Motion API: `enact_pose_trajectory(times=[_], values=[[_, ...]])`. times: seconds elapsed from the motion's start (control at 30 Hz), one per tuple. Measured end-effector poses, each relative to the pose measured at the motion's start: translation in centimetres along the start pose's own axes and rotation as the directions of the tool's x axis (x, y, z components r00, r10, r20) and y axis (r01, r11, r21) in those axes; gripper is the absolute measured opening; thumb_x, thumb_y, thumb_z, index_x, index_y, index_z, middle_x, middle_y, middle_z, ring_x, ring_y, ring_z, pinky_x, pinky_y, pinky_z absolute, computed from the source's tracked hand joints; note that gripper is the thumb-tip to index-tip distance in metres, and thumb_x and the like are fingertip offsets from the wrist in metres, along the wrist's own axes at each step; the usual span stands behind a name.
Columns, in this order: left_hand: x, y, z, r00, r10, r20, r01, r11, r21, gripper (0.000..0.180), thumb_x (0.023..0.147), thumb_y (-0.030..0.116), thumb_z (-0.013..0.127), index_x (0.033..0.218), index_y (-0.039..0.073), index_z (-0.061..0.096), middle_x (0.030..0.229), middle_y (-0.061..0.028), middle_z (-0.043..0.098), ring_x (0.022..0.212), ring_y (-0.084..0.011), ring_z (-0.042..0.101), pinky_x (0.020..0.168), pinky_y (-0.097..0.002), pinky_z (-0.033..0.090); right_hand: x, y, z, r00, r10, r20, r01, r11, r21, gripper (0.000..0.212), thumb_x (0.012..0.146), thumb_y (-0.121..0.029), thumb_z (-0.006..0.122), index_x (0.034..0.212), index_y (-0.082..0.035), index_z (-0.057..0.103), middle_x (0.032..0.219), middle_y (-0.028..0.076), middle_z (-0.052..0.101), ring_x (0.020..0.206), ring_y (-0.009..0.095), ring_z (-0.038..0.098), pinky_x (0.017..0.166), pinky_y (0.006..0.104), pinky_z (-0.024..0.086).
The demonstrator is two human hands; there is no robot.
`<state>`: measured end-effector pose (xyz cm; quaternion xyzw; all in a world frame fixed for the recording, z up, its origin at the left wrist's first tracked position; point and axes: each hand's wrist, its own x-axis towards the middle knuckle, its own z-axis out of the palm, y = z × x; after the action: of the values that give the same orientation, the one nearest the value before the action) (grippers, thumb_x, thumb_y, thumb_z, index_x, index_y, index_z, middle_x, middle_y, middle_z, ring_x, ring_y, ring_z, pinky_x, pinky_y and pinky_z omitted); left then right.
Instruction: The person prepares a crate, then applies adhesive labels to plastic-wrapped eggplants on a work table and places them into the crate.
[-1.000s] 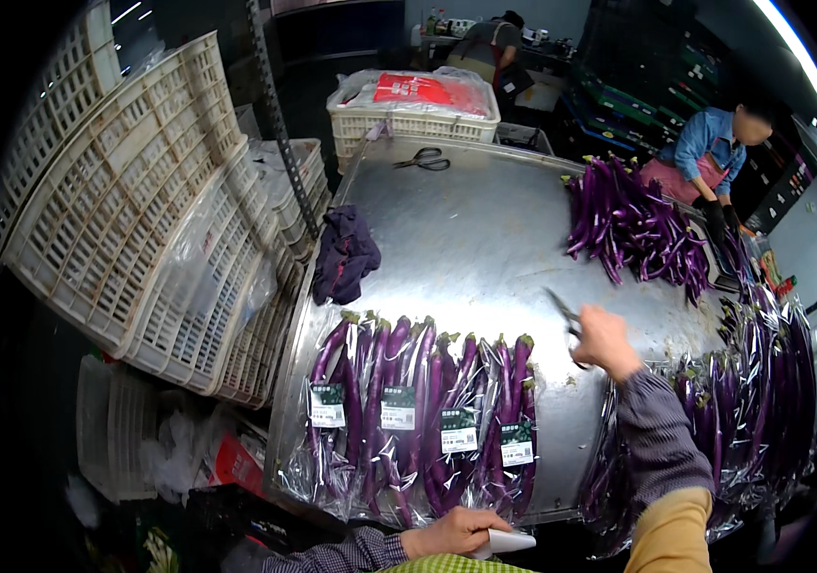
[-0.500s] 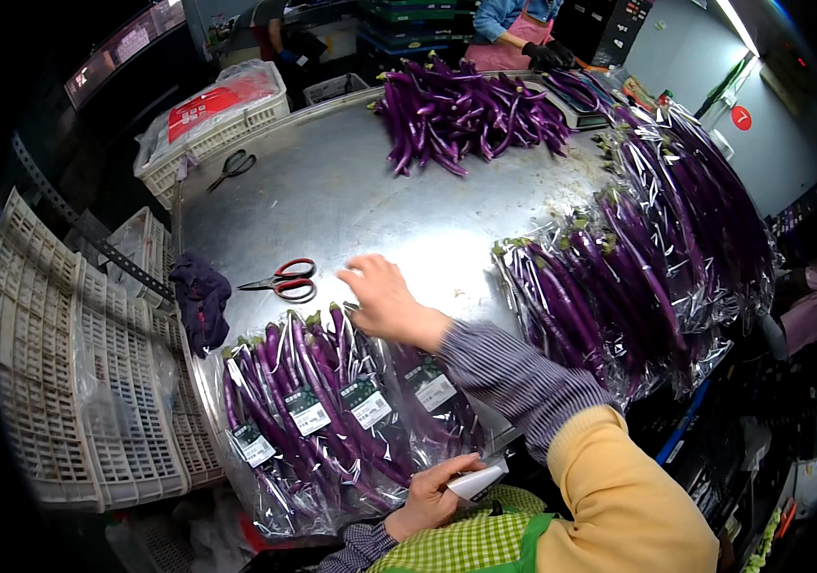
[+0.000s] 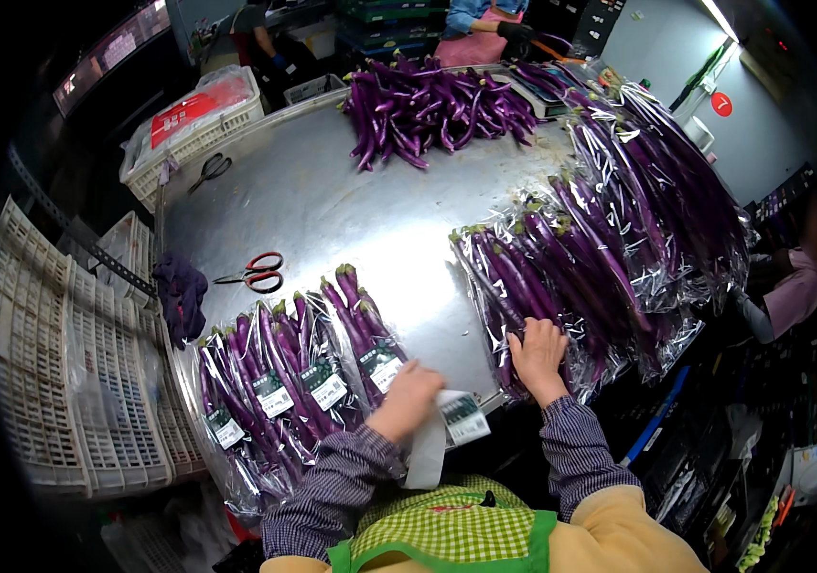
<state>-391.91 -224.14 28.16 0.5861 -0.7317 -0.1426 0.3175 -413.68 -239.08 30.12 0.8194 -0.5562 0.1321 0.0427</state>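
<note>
At the near edge of the steel table (image 3: 303, 191), we are working with both bare hands. Our left hand (image 3: 413, 399) is keeping its fingers narrow around a label strip (image 3: 466, 420), which is hanging out past that edge as a printed piece and a plain white tail; the fingertips are blurring, so we cannot tell how each one is curling. Our right hand (image 3: 539, 355) is lying on the bagged eggplants (image 3: 609, 224) piled along the table's right side, its fingers slightly apart and bending over the clear plastic; whether they are gripping it, we cannot tell.

On the table's near left part, the labelled bags (image 3: 286, 346) are lying in a row, four labels showing, stem ends pointing toward its far side. Just beyond them on the metal, the red-handled scissors (image 3: 255, 275) are lying, while a dark cloth (image 3: 179, 294) is draping over the table's left edge. Black scissors (image 3: 210, 170) are resting near its far left corner. Loose eggplants (image 3: 432, 110) are heaping up at the table's far side, where a co-worker in a pink apron (image 3: 471, 46) is standing.
</note>
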Motion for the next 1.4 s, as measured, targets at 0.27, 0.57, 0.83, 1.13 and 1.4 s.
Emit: enact_pose_trajectory(times=[0.27, 0.57, 0.83, 1.13, 1.4], values=[[-2.6, -0.5, -2.2, 0.988, -0.135, 0.075, 0.142, 0.985, -0.095, 0.01, 0.078, 0.015, 0.072, 0.08, 0.007, 0.069, 0.074, -0.0116, 0.064, 0.074, -0.0283, 0.064, 0.089, -0.0413, 0.049, 1.3, 0.3, -7.6, 0.979, -0.118, -0.164, 0.154, 0.962, 0.227, 0.027, 0.079, -0.021, 0.073, 0.088, -0.006, 0.053, 0.09, 0.015, 0.053, 0.085, 0.035, 0.057, 0.073, 0.0474, 0.046], [-3.5, 14.5, -2.7, 0.983, 0.071, 0.172, 0.123, 0.447, -0.886, 0.026, 0.085, 0.006, 0.073, 0.11, 0.002, 0.067, 0.11, -0.0115, 0.068, 0.094, -0.0193, 0.067, 0.08, -0.0299, 0.052, -7.6, -7.1, -0.7, 0.94, -0.215, 0.265, 0.124, 0.938, 0.323, 0.039, 0.082, -0.025, 0.071, 0.112, -0.007, 0.053, 0.105, 0.015, 0.051, 0.103, 0.036, 0.053, 0.079, 0.0506, 0.047], [-3.4, 13.5, -4.5, 0.97, -0.166, 0.178, 0.232, 0.406, -0.884, 0.016, 0.086, 0.001, 0.071, 0.102, -0.001, 0.072, 0.098, -0.0094, 0.074, 0.089, -0.013, 0.069, 0.079, -0.0248, 0.055, -7.4, -8.0, -2.9, 0.929, -0.294, 0.227, 0.15, 0.857, 0.492, 0.034, 0.083, -0.021, 0.068, 0.107, -0.003, 0.053, 0.099, 0.021, 0.054, 0.093, 0.041, 0.057, 0.077, 0.0516, 0.048], [-4.0, 14.0, -5.4, 0.949, -0.271, 0.161, 0.249, 0.329, -0.911, 0.019, 0.087, 0.006, 0.074, 0.101, -0.001, 0.063, 0.099, -0.0122, 0.072, 0.09, -0.0161, 0.07, 0.078, -0.0288, 0.059, -6.6, -11.8, -4.7, 0.882, -0.353, 0.312, 0.116, 0.804, 0.583, 0.032, 0.083, -0.024, 0.066, 0.1, -0.001, 0.05, 0.099, 0.023, 0.052, 0.093, 0.041, 0.057, 0.078, 0.0508, 0.048], [-4.4, 11.7, -2.1, 0.805, -0.594, -0.011, 0.287, 0.404, -0.868, 0.016, 0.085, 0.002, 0.072, 0.097, 0.004, 0.063, 0.087, -0.0015, 0.068, 0.076, -0.0055, 0.063, 0.066, -0.0214, 0.052, -8.2, -5.2, -3.0, 0.866, -0.263, 0.425, -0.317, 0.369, 0.874, 0.043, 0.1, -0.029, 0.054, 0.127, 0.005, 0.054, 0.112, 0.017, 0.063, 0.101, 0.025, 0.062, 0.087, 0.0346, 0.05]])
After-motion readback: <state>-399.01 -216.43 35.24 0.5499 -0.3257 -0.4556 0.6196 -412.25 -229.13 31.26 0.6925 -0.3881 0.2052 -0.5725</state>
